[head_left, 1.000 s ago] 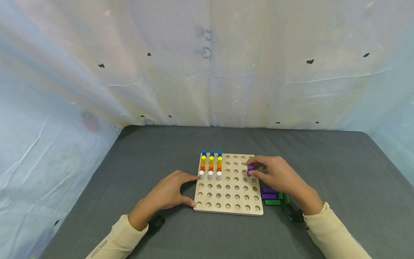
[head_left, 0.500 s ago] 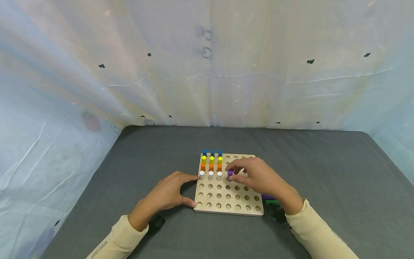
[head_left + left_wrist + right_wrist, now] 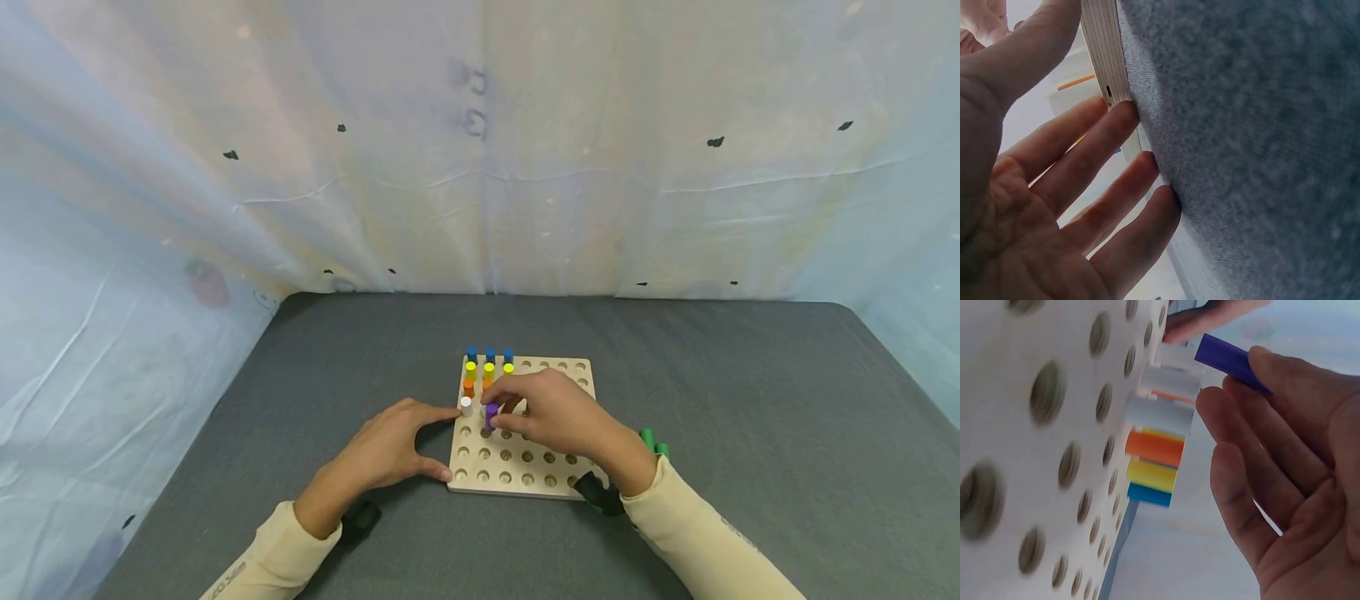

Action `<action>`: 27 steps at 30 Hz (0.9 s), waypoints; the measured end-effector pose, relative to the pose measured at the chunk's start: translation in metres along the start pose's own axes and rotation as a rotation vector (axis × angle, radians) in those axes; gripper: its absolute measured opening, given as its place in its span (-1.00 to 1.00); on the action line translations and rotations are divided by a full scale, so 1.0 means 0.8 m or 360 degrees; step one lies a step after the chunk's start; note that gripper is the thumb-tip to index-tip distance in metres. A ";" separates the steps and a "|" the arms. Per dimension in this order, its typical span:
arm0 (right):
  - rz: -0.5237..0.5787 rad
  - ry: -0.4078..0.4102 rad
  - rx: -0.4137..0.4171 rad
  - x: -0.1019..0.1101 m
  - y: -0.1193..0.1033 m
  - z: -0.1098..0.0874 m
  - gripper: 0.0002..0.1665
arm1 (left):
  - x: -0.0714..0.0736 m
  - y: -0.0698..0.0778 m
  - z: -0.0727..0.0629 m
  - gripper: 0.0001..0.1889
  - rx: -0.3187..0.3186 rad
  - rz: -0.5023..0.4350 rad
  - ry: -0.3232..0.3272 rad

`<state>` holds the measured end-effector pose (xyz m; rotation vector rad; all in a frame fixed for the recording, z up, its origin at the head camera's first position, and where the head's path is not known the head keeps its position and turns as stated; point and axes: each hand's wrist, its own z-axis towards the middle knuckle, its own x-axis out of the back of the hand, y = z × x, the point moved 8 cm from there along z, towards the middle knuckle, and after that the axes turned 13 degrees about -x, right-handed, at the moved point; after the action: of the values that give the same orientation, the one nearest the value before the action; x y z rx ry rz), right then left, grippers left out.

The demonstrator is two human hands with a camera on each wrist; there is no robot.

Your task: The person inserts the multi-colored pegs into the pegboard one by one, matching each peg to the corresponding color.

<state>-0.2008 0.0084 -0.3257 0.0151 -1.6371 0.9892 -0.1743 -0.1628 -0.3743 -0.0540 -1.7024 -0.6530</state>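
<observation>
My right hand (image 3: 566,417) pinches a purple peg (image 3: 491,417) between thumb and fingers, above the left part of a wooden pegboard (image 3: 517,490). In the right wrist view the purple peg (image 3: 1225,359) is tilted and clear of the holes. Pegs stand upright at the board's far left: a row of blue pegs (image 3: 490,355), then yellow pegs (image 3: 470,371), orange pegs (image 3: 468,389) and white pegs (image 3: 467,407), partly hidden by the right hand. My left hand (image 3: 382,446) rests at the board's left edge, thumb and forefinger spread; in the left wrist view its straight fingers (image 3: 1125,119) touch that edge.
Green pegs (image 3: 648,437) lie on the dark grey table (image 3: 735,375) right of the board, partly behind the right forearm. A dark strap (image 3: 600,493) hangs under the right wrist. A pale sheet (image 3: 555,167) rises behind the table.
My right hand has carried the purple peg leftward across the board, from its right side to near the white pegs. The left hand has stayed at the left edge.
</observation>
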 end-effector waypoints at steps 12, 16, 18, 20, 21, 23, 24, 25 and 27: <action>-0.0035 -0.0033 -0.0019 -0.020 -0.022 0.015 -0.79 | 0.004 0.005 -0.004 -0.17 -0.0046 -0.0012 0.0038; -0.0082 -0.0023 -0.0020 -0.025 -0.026 0.020 -0.79 | 0.004 0.003 -0.005 -0.16 -0.0033 -0.0019 0.0035; -0.0108 -0.0020 -0.0026 -0.028 -0.027 0.022 -0.79 | 0.004 0.003 -0.005 -0.16 -0.0030 -0.0021 0.0040; -0.0130 -0.0019 -0.0034 -0.031 -0.028 0.024 -0.78 | 0.005 0.003 -0.005 -0.15 -0.0026 -0.0026 0.0045; -0.0130 -0.0026 -0.0042 -0.032 -0.028 0.025 -0.78 | 0.005 0.003 -0.005 -0.15 -0.0028 -0.0027 0.0049; -0.0131 -0.0031 -0.0050 -0.035 -0.027 0.027 -0.77 | 0.006 0.003 -0.005 -0.14 -0.0026 -0.0024 0.0056; -0.0129 -0.0030 -0.0053 -0.036 -0.027 0.027 -0.76 | 0.006 0.002 -0.005 -0.14 -0.0022 -0.0023 0.0057; -0.0128 -0.0028 -0.0053 -0.037 -0.027 0.028 -0.75 | 0.006 0.002 -0.005 -0.14 -0.0016 -0.0026 0.0059; -0.0128 -0.0020 -0.0049 -0.038 -0.026 0.029 -0.75 | 0.006 0.002 -0.005 -0.13 -0.0013 -0.0025 0.0063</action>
<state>-0.1986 -0.0336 -0.3378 0.0658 -1.6502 0.9038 -0.1716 -0.1648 -0.3687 -0.0336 -1.6633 -0.6684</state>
